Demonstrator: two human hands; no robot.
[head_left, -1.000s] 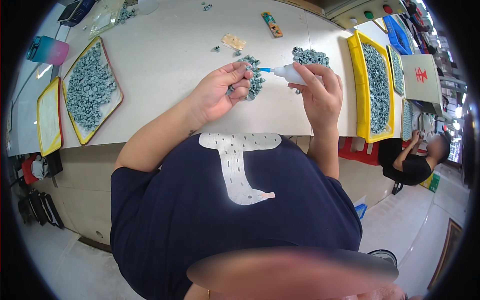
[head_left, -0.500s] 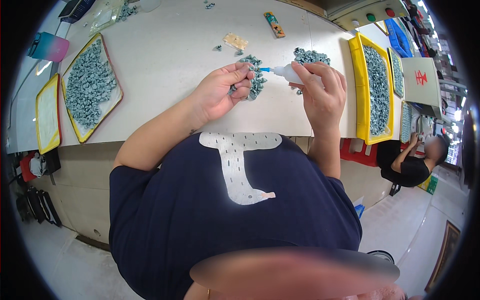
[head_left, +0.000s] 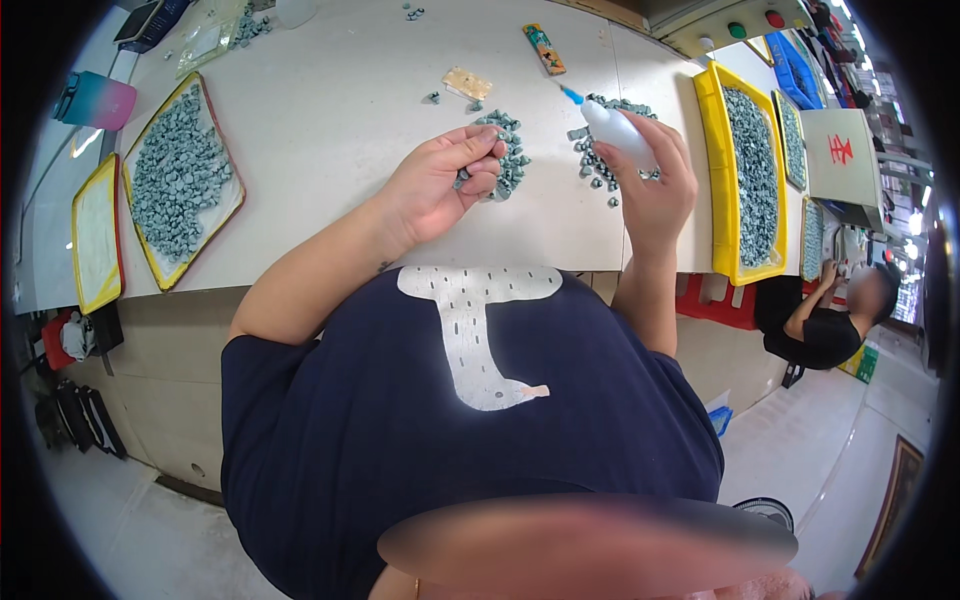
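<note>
My left hand (head_left: 452, 178) is closed, thumb against fingers, on small grey-green pieces; one shows at the fingertips and another at the palm side. Just beyond it lies a pile of the same small grey-green pieces (head_left: 510, 160) on the white table. My right hand (head_left: 660, 180) grips a white squeeze bottle (head_left: 618, 135) with a blue needle tip (head_left: 571, 94). The bottle is tilted, its tip pointing up and to the left, apart from the left hand. Under and around the bottle lies a second pile of small pieces (head_left: 580, 145), partly hidden by the right hand.
A yellow-rimmed tray of pieces (head_left: 180, 170) stands at left, beside a second tray (head_left: 97, 235) and a blue-pink cup (head_left: 105, 97). A yellow bin (head_left: 722, 180) of pieces is at right. A small orange-green packet (head_left: 544, 49) lies at the back. Another person (head_left: 825, 315) sits far right.
My right hand has drawn the bottle away from the left hand, to the right, and turned its tip upward. The left hand stays almost in place.
</note>
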